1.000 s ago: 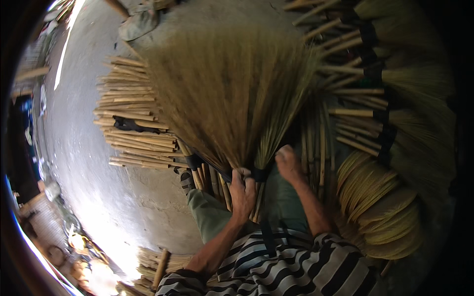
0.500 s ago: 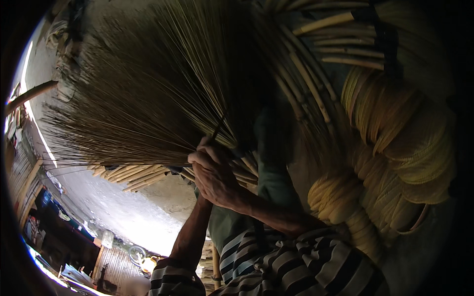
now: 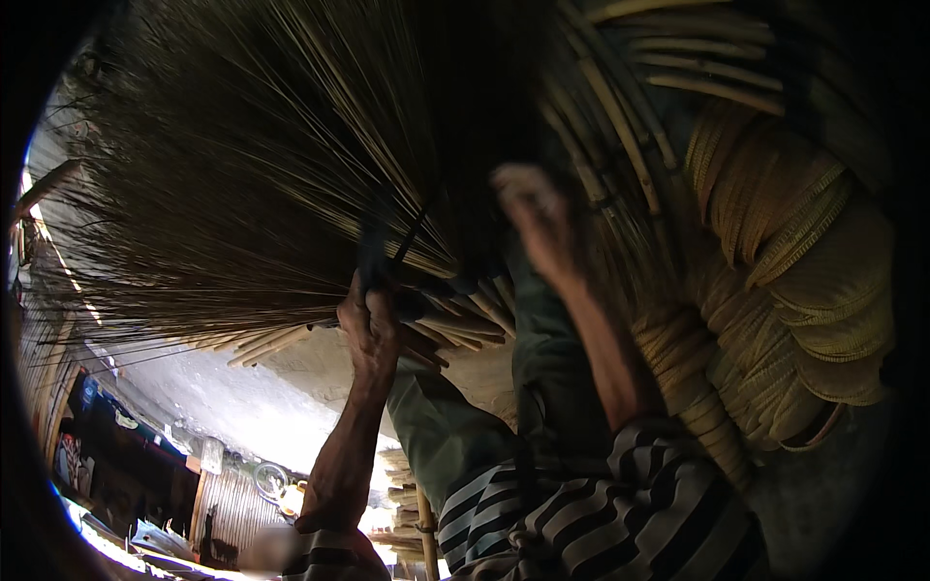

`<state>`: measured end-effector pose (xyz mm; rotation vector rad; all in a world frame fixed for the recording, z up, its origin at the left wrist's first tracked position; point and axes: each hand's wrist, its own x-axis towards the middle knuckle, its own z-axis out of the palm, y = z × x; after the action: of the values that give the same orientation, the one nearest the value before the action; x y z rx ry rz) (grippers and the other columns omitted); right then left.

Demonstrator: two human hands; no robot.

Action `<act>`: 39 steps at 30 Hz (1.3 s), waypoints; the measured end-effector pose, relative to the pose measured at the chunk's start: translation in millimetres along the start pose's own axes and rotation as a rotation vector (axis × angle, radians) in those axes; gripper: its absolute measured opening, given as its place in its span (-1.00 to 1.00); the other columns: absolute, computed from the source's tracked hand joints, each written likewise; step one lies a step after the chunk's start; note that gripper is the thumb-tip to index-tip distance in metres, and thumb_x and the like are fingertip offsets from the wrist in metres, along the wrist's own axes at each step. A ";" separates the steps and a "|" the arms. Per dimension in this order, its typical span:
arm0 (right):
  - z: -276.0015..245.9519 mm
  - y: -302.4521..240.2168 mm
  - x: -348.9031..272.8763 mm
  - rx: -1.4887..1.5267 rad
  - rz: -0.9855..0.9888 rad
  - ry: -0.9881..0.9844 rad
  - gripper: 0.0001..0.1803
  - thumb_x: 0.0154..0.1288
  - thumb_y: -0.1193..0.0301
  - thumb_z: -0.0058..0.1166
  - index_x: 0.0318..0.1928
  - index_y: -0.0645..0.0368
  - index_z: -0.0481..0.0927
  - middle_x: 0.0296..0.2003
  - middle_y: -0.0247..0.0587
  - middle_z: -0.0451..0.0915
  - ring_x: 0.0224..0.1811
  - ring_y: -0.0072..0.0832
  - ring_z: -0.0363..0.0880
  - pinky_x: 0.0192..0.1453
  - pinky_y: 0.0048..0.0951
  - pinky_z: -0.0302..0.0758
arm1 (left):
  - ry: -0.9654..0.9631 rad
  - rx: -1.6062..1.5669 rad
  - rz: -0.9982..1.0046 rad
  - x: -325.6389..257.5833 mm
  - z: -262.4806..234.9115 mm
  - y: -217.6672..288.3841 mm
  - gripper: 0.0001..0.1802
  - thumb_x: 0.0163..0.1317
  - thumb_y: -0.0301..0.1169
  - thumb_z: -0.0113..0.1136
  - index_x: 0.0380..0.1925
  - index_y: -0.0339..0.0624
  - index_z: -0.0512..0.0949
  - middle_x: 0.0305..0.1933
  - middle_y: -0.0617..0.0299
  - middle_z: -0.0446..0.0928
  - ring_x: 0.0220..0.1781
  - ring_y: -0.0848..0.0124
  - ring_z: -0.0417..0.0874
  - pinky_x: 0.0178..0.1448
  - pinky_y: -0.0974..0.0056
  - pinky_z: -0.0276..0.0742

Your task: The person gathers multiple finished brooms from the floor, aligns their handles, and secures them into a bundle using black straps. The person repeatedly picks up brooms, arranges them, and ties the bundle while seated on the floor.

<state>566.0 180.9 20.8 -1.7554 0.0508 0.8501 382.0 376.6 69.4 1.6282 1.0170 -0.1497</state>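
Note:
A wide fan of thin brown bristles [image 3: 242, 165], like a grass broom head, spreads up and to the left in front of me. My left hand [image 3: 368, 324] is closed at its lower edge, on a dark strip [image 3: 373, 254] that rises above the fingers. Pale stalk ends [image 3: 475, 315] stick out just right of that hand. Clear of the left hand, my right hand [image 3: 536, 208] is raised above my right knee, blurred, its fingers curled; whatever they hold cannot be made out.
Large coils of woven yellowish band [image 3: 785, 252] stand at the right. Long jointed canes [image 3: 620, 126] and more sticks [image 3: 712, 63] lie at the upper right. At the lower left are a bright floor [image 3: 232, 397] and a wheel [image 3: 271, 481]. A wooden stick [image 3: 48, 186] juts in from the left edge.
My hands, together before, are now apart. The right has moved up and to the right, while the left shifted slightly left and down. A dark strip now shows above the left hand.

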 end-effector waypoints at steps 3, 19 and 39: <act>-48.3 75.5 67.2 -0.501 0.376 0.037 -0.36 0.55 0.23 0.21 0.50 0.25 0.45 0.28 -0.01 0.64 0.18 -0.31 0.67 0.38 -0.24 0.58 | 0.010 -0.050 -0.099 1.5 3.9 9.8 -0.60 0.46 -0.19 -0.10 -0.10 -0.32 0.56 -0.40 0.22 0.44 -0.38 0.44 0.38 -0.29 0.25 0.35; -8.2 199.6 103.5 -0.757 -0.047 -0.137 -0.49 0.47 0.43 0.20 0.38 0.20 0.52 0.17 -0.01 0.69 0.11 -0.15 0.75 0.15 -0.14 0.74 | 0.062 -0.063 -0.180 0.0 15.2 -3.0 -0.60 0.48 -0.09 -0.11 -0.23 -0.20 0.52 -0.50 0.38 0.33 -0.46 0.57 0.26 -0.38 0.33 0.16; 102.8 -14.2 -78.7 -0.743 -0.423 -0.206 -0.55 0.49 0.61 0.09 0.35 0.24 0.53 0.15 0.12 0.56 0.18 -0.05 0.66 0.20 -0.18 0.62 | -0.042 0.052 0.029 -15.8 -10.3 -4.0 -0.65 0.45 -0.28 0.19 0.01 -0.38 0.57 -0.44 -0.22 0.65 -0.38 -0.20 0.73 -0.29 -0.13 0.61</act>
<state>461.2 244.3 65.2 -2.2235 -0.8391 0.7743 365.3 376.9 79.2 1.6793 0.9644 -0.1913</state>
